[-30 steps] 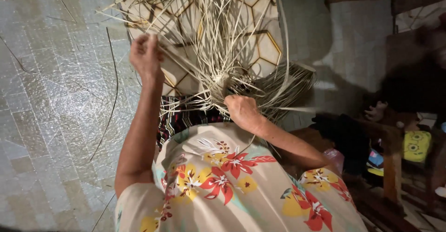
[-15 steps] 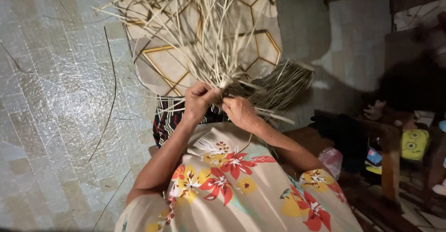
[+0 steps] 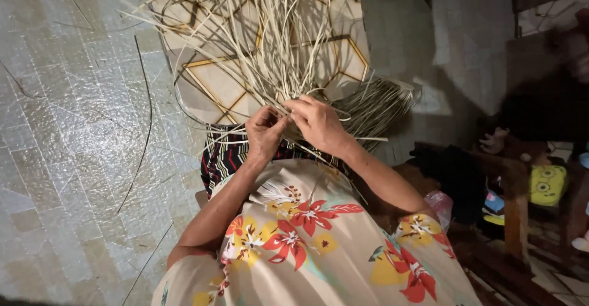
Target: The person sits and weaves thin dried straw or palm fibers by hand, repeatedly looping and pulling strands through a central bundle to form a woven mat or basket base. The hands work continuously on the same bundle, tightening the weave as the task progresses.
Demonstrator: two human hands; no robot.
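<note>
The bundle of pale straw strips (image 3: 270,48) fans out over the floor (image 3: 67,159) and gathers to a tight knot just above the person's lap, where both hands meet. The strips look light, thin and springy: each one should bend easily along its length, yet a sharp fold would likely crease or split it. Loose ends would slip and flick away if taken near the tips, so the safe place to hold is close to the knot, where the strips cross and brace one another.

The left hand (image 3: 265,135) sits at the near left side of the knot, wrist bent upward, fingers curled in and pinching a few strips between thumb and fingertips. The right hand (image 3: 319,122) lies on the knot's right side, touching the left hand, palm down, its fingers bent over the woven part and pressing it; how much it has clamped underneath cannot be told. Both forearms come up from the flowered dress (image 3: 319,244) and close toward the knot.

Beyond the knot, under the fanned strips, lies a mat with hexagon lines (image 3: 227,88). To the right of the knot a darker brush of strips (image 3: 374,107) spreads sideways. Well right of the knot stand a dark wooden bench (image 3: 515,208) and a yellow toy (image 3: 548,184).
</note>
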